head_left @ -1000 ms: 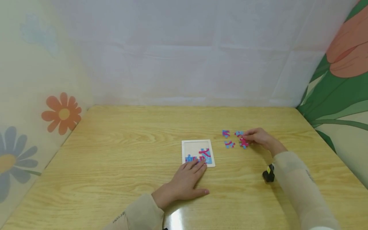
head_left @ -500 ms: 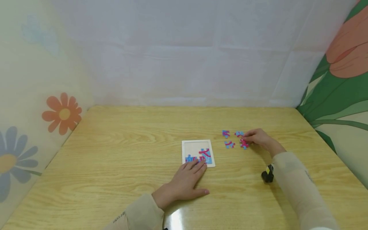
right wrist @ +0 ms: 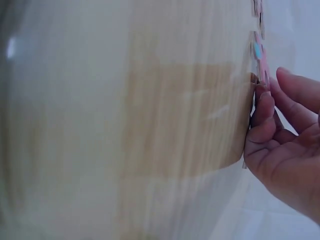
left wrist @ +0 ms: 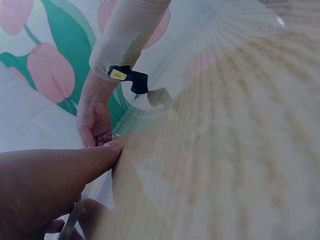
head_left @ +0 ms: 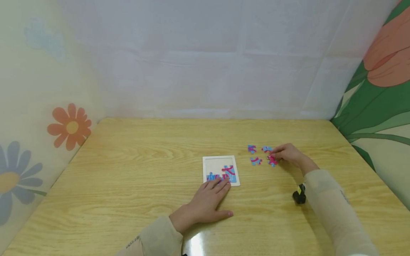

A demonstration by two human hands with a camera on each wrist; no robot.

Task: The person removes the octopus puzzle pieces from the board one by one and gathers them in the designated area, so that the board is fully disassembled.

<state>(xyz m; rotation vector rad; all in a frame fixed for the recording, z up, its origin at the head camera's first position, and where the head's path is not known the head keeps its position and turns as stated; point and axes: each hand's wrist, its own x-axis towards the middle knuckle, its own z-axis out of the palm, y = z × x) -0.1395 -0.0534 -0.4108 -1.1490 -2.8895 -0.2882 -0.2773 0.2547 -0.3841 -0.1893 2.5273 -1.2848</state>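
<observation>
In the head view, a small white puzzle frame (head_left: 205, 167) holds several pink and blue jigsaw pieces (head_left: 229, 171) along its near and right sides. My left hand (head_left: 206, 202) lies flat with its fingers over the frame's near edge, partly hiding the pieces there, its thumb out to the right. To the right, the thumb and fingertips of my right hand (head_left: 289, 154) pinch at the edge of a mostly pink jigsaw piece (head_left: 272, 161). The right wrist view has that hand (right wrist: 287, 135) low beside the table, its smaller fingers curled, fingertips at a pink piece (right wrist: 264, 62).
Three other loose jigsaw pieces lie close by: one at the back left (head_left: 251, 148), one beside the fingertips (head_left: 266, 148), one nearer the frame (head_left: 255, 161). A black wrist camera (head_left: 299, 194) hangs below my right sleeve. A white backdrop (head_left: 205, 71) rises behind the wooden table (head_left: 144, 149).
The pink jigsaw piece under my right fingertips has shifted very slightly toward me. My left hand and the puzzle frame have stayed in place.
</observation>
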